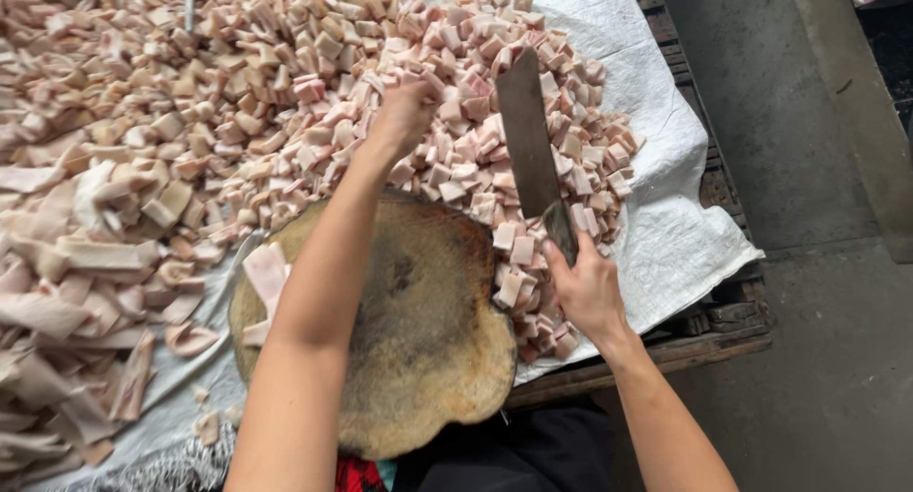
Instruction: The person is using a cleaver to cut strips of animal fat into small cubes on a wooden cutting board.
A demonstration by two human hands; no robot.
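A person's right hand (pixel 585 288) grips the handle of a long, flat-bladed cleaver (pixel 529 140), fingers wrapped tight around it — the blade points toward twelve o'clock and lies over a heap of diced pale-pink pork fat cubes (pixel 456 102). The left hand (pixel 404 116) reaches to twelve o'clock of a round, worn wooden chopping block (pixel 418 359), its fingers curled down into the cubes; whether it holds any cannot be told. The block sits at the centre bottom of the view, with a few uncut pieces (pixel 264 275) resting at its ten o'clock edge. At nine o'clock, long uncut strips of fat (pixel 67 292) are piled thick. Everything rests on a white woven sheet (pixel 680 240) spread over a dark wooden pallet (pixel 723 326) — grey concrete floor (pixel 818 169) lies at three o'clock.
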